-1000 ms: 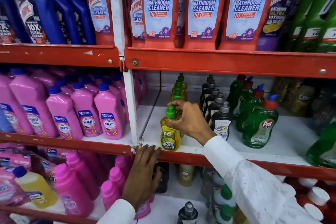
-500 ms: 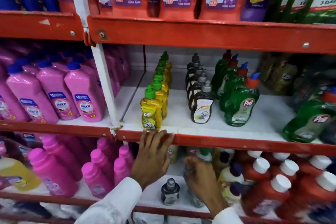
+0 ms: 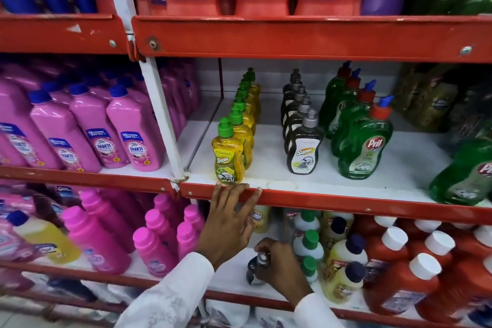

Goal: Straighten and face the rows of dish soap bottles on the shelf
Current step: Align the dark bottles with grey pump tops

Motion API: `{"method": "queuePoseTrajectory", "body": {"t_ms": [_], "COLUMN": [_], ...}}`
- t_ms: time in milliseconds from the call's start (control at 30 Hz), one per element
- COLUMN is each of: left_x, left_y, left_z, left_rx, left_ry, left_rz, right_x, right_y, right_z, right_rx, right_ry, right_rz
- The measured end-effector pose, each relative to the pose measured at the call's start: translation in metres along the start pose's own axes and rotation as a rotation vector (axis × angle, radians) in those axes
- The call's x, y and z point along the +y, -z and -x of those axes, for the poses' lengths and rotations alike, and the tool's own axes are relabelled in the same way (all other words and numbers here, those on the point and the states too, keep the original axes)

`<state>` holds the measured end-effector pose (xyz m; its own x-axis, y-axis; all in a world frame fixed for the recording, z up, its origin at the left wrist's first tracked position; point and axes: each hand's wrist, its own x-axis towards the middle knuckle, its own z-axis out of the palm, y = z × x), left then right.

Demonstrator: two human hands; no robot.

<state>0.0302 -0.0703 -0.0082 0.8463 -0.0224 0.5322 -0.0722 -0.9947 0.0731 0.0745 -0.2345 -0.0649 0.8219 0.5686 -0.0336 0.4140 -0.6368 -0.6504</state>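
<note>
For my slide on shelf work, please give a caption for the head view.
Left hand rests on the red shelf edge; right hand grips a grey-capped dark bottle on the shelf below.

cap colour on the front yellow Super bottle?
Green, on the front yellow Super bottle; head view shows it clearly.

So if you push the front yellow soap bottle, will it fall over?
Probably not easily: the front yellow bottle looks full, with a wide base. Pushed up at its green cap, it might tip. The glossy plastic could be a bit slippery.
</note>
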Motion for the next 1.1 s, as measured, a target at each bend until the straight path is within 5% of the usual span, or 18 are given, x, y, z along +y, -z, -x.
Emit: {"method": "queuePoseTrajectory", "body": {"t_ms": [333, 500, 1100], "left_x": [0.001, 0.003, 0.035], "left_y": [-0.009, -0.008, -0.003], "left_z": [0.001, 0.0, -0.034], "left_rx": [0.079, 0.084, 0.069], "left_ry": [0.002, 0.015, 0.02], "left_rz": [0.041, 0.016, -0.016], "right_x": [-0.087, -0.104, -0.074], "right_y": [0.179, 0.228, 0.226], "right_z": [0.054, 0.038, -0.05], "right_rx": [0.526, 0.656, 0.541], "right_ry": [0.18, 0.249, 0.179], "right_rz": [-0.176, -0.118, -0.075]}}
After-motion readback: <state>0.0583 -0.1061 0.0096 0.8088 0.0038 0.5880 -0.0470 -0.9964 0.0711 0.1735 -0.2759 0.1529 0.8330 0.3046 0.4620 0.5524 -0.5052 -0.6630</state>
